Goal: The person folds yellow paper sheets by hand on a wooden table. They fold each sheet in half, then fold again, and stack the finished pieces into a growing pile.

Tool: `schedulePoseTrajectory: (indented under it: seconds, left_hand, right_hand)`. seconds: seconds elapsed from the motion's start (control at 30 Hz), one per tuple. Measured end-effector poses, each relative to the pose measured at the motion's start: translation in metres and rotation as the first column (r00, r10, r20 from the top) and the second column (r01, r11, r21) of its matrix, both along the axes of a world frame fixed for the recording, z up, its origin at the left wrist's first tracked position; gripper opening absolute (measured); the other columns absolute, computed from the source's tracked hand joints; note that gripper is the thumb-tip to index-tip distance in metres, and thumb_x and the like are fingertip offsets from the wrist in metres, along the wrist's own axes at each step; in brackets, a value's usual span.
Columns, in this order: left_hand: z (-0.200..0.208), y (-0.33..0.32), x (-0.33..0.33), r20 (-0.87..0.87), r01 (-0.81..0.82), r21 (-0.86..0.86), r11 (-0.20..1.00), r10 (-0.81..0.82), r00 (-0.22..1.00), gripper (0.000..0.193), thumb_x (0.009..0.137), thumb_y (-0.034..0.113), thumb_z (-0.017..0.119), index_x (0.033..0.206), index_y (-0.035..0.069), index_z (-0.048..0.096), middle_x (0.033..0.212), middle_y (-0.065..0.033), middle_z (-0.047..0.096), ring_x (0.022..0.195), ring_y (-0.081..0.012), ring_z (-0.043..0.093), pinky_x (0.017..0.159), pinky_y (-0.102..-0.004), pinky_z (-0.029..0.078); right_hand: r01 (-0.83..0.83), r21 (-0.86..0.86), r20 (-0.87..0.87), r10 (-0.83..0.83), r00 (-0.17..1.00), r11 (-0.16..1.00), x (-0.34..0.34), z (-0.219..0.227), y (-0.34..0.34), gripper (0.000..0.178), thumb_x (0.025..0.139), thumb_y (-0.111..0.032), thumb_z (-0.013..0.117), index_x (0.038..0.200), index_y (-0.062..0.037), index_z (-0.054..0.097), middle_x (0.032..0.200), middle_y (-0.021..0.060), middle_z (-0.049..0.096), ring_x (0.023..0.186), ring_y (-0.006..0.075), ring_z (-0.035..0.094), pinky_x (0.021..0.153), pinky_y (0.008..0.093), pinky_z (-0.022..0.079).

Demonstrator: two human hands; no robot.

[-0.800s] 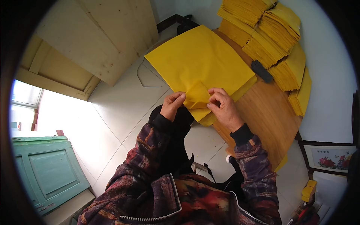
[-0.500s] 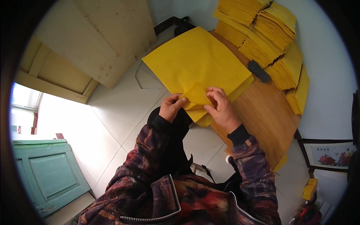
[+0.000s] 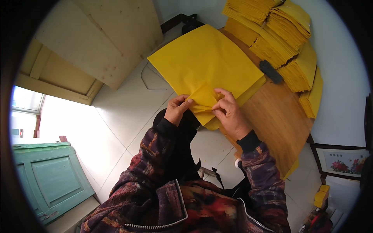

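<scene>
A large yellow paper sheet [image 3: 206, 58] lies over the near end of a wooden table, its near corner folded and partly opened between my hands. More yellow paper shows beneath its right edge. My left hand [image 3: 178, 110] pinches the left side of the folded corner between thumb and fingers. At the right side of the fold, my right hand [image 3: 230, 113] grips the paper with thumb and index finger, its other fingers curled above. Whether the pinched part is one layer or more, I cannot tell.
Stacks of folded yellow paper [image 3: 278, 37] stand along the table's [image 3: 278, 116] far right side. A dark grey brush-like object [image 3: 271, 71] lies beside them. Wooden boards [image 3: 105, 35] lean at upper left, above a green panel [image 3: 56, 178]. A framed flower picture [image 3: 344, 161] stands at right.
The folded flap between my hands has been pulled and shifted, now showing a pointed near corner. My right hand's fingers have moved slightly; my left hand stays almost in place.
</scene>
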State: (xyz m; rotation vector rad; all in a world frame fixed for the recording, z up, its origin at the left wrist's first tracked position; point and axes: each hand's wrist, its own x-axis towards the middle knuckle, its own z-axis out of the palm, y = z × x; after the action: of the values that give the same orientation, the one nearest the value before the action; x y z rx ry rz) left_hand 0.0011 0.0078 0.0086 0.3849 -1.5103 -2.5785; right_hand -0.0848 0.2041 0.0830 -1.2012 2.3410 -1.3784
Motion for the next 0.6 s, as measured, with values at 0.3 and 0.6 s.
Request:
schedulePoseTrajectory:
  seconds: [0.3,0.6]
  left_hand:
    - [0.007,-0.005,0.001,-0.026,0.072,0.08,0.994,-0.07,0.997,0.024,0.086,0.006,0.056,0.107,-0.003,0.062,0.099,-0.0073,0.066,0.09,-0.0159,0.062,0.087,-0.0277,0.047]
    - [0.001,0.002,-0.003,0.002,-0.021,-0.056,0.998,0.021,1.0,0.021,0.091,0.018,0.062,0.1,-0.002,0.064,0.093,-0.0036,0.066,0.086,-0.0117,0.06,0.083,-0.0253,0.047]
  right_hand:
    - [0.028,0.031,0.203,-0.034,0.979,0.999,-0.004,0.004,-0.004,0.015,0.077,0.005,0.065,0.081,-0.0004,0.052,0.127,0.0128,0.047,0.087,0.0196,0.057,0.073,0.028,0.048]
    - [0.086,-0.058,0.109,-0.079,0.991,0.995,0.007,0.003,0.001,0.03,0.073,0.002,0.07,0.098,-0.0048,0.055,0.135,0.0133,0.041,0.105,0.0297,0.054,0.086,0.0348,0.049]
